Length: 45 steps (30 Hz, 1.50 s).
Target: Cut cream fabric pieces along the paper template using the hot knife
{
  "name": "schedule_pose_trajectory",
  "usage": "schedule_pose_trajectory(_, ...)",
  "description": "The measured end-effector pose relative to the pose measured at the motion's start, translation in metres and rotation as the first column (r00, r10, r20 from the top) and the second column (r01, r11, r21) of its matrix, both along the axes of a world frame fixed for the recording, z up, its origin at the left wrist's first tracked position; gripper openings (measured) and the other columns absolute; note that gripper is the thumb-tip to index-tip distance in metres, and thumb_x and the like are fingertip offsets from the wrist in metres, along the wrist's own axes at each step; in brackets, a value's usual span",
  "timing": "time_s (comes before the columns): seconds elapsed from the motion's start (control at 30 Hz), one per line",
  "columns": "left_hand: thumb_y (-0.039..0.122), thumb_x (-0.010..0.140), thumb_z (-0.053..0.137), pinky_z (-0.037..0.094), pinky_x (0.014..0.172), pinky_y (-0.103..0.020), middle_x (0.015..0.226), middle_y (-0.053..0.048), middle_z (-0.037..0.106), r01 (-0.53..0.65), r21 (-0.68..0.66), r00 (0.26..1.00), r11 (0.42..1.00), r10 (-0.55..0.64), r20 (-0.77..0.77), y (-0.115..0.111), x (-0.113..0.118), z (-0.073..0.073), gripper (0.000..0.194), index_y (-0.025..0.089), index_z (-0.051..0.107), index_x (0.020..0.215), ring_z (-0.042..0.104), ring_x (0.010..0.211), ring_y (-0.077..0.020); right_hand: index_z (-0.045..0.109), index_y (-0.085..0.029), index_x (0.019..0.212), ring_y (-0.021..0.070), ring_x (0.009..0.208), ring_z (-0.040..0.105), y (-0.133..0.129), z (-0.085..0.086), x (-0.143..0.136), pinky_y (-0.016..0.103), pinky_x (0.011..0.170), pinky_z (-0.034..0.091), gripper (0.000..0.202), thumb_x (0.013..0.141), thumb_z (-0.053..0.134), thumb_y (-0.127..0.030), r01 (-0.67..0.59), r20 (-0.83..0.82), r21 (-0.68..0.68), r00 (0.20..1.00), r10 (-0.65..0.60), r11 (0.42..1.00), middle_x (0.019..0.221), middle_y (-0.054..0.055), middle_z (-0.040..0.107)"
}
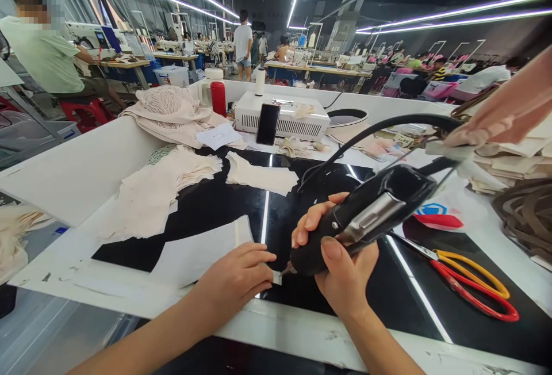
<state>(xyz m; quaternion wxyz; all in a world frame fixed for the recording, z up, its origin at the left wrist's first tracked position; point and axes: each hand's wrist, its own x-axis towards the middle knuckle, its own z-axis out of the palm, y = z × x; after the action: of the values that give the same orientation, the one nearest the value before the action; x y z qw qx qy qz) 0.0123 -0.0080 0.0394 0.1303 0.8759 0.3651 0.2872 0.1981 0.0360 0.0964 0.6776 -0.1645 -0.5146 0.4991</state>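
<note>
My right hand (340,260) is wrapped round a black corded handheld power tool (362,208) with a silver metal plate on its side, tilted so its narrow tip points down to the left. My left hand (235,274) lies low over the table's front edge, fingers together, pinning a small white strip (277,277) beneath the fingertips. The tool's tip is at the strip's end; whether it touches cannot be made out. A white sheet (207,251) lies beside my left hand. My left thumb is hidden.
Red-and-yellow-handled scissors (474,283) lie right on the black tabletop (431,329). Cream fabric pieces (146,196) are stacked left. A phone (268,123) leans on a white vented box (284,115). Another person's blurred hand (487,116) reaches in from the upper right near the cable.
</note>
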Motion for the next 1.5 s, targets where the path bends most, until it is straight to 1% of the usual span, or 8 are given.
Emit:
schedule_pose_trajectory(0.1, 0.009, 0.103, 0.056, 0.054, 0.104, -0.038, 0.126, -0.007, 0.066, -0.018, 0.128, 0.997, 0.992, 0.028, -0.074, -0.007, -0.003, 0.001, 0.011, 0.016, 0.065, 0.102, 0.058, 0.122, -0.0245, 0.059, -0.028, 0.122, 0.0120, 0.066, 0.063, 0.000, 0.000, 0.000, 0.026, 0.059, 0.056, 0.039, 0.090, 0.082, -0.033, -0.001, -0.004, 0.007, 1.000, 0.001, 1.000, 0.090, -0.002, 0.065)
schedule_pose_trajectory(0.2, 0.002, 0.102, 0.053, 0.057, 0.096, -0.035, 0.115, -0.008, 0.066, 0.022, 0.175, 0.991, 0.984, 0.002, -0.137, -0.013, -0.003, 0.005, 0.017, 0.012, 0.064, 0.111, 0.060, 0.110, -0.0229, 0.059, -0.027, 0.122, 0.0122, 0.066, 0.062, 0.000, 0.001, 0.000, 0.026, 0.059, 0.056, 0.039, 0.090, 0.082, -0.034, 0.002, 0.001, 0.012, 1.000, -0.002, 1.000, 0.089, -0.002, 0.064)
schedule_pose_trajectory(0.3, 0.001, 0.101, 0.050, 0.058, 0.094, -0.033, 0.108, -0.007, 0.067, 0.058, 0.147, 0.989, 0.987, -0.036, -0.143, -0.015, -0.004, 0.007, 0.020, 0.010, 0.063, 0.114, 0.062, 0.102, -0.0210, 0.059, -0.027, 0.121, 0.0126, 0.066, 0.063, 0.001, 0.002, 0.001, 0.027, 0.059, 0.057, 0.038, 0.091, 0.082, -0.033, 0.021, 0.010, 0.021, 1.000, -0.021, 1.000, 0.089, -0.003, 0.065)
schedule_pose_trajectory(0.5, 0.001, 0.102, 0.048, 0.058, 0.096, -0.033, 0.113, -0.007, 0.067, 0.053, 0.117, 0.992, 0.992, -0.038, -0.122, -0.015, -0.005, 0.002, 0.024, 0.012, 0.061, 0.119, 0.063, 0.106, -0.0208, 0.060, -0.027, 0.120, 0.0127, 0.065, 0.063, 0.008, 0.003, 0.000, 0.027, 0.059, 0.057, 0.038, 0.090, 0.082, -0.033, 0.075, 0.011, 0.013, 0.997, -0.075, 0.997, 0.088, -0.003, 0.065)
schedule_pose_trajectory(0.77, 0.003, 0.103, 0.051, 0.057, 0.098, -0.032, 0.115, -0.006, 0.067, 0.046, 0.069, 0.996, 0.997, -0.040, -0.079, -0.014, -0.005, -0.003, 0.022, 0.014, 0.061, 0.120, 0.062, 0.108, -0.0200, 0.060, -0.027, 0.120, 0.0120, 0.066, 0.063, 0.002, 0.003, 0.000, 0.026, 0.058, 0.056, 0.038, 0.090, 0.082, -0.034, -0.001, -0.004, 0.011, 1.000, 0.001, 1.000, 0.089, -0.003, 0.065)
schedule_pose_trajectory(1.0, 0.001, 0.102, 0.050, 0.057, 0.098, -0.032, 0.112, -0.006, 0.067, 0.046, 0.079, 0.996, 0.996, -0.040, -0.079, -0.013, -0.003, 0.000, 0.024, 0.014, 0.062, 0.119, 0.063, 0.105, -0.0191, 0.060, -0.027, 0.121, 0.0119, 0.066, 0.063, -0.003, 0.002, 0.001, 0.026, 0.059, 0.056, 0.037, 0.091, 0.081, -0.034, -0.008, 0.008, 0.004, 1.000, 0.008, 1.000, 0.089, -0.003, 0.064)
schedule_pose_trajectory(1.17, 0.009, 0.103, 0.055, 0.059, 0.094, -0.034, 0.108, -0.007, 0.068, 0.036, 0.155, 0.992, 0.987, -0.016, -0.127, -0.012, -0.001, -0.001, 0.026, 0.013, 0.061, 0.129, 0.064, 0.104, -0.0213, 0.059, -0.027, 0.121, 0.0128, 0.067, 0.063, -0.002, 0.002, 0.001, 0.027, 0.058, 0.056, 0.038, 0.091, 0.081, -0.034, 0.016, 0.019, 0.010, 1.000, -0.016, 1.000, 0.089, -0.002, 0.064)
schedule_pose_trajectory(1.5, 0.011, 0.104, 0.054, 0.060, 0.093, -0.033, 0.105, -0.007, 0.068, 0.017, 0.227, 0.990, 0.974, 0.016, -0.144, -0.013, 0.002, 0.001, 0.021, 0.012, 0.064, 0.123, 0.065, 0.102, -0.0205, 0.060, -0.027, 0.119, 0.0147, 0.064, 0.062, 0.001, 0.006, 0.003, 0.030, 0.057, 0.056, 0.039, 0.088, 0.082, -0.036, 0.113, 0.021, 0.006, 0.993, -0.113, 0.994, 0.086, -0.003, 0.064)
